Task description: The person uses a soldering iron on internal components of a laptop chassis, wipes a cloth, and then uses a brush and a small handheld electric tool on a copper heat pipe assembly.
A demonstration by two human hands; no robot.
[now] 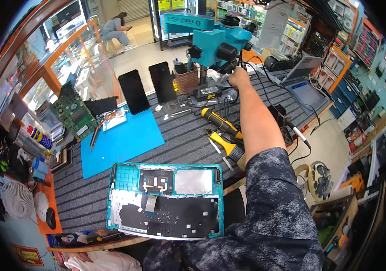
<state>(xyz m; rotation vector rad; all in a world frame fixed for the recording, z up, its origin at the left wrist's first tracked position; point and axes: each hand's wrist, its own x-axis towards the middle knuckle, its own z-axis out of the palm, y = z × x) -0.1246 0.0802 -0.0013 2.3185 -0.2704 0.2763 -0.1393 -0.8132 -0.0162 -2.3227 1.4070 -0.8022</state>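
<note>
My right arm stretches far across the bench. At its end my right hand (239,77) looks closed, just below the teal microscope (220,43); whatever its fingers grip is hidden. My left hand is out of the picture. Close to my body lies a teal-edged laptop case (170,212), inner side up, showing a black sheet, a silver plate and small ribbon cables. Beyond it, left of my forearm, are a yellow-and-black screwdriver (222,123), a yellow-handled brush (224,143) and a thin metal tool (220,154). A black power adapter (208,92) sits near my hand.
A blue mat (123,142) lies left, with a green circuit board (73,110) beside it. Two dark tablets (133,91) and a woven basket (186,81) stand behind. At right are a soldering iron (298,134) and an open laptop (308,95). A person (116,30) sits far off.
</note>
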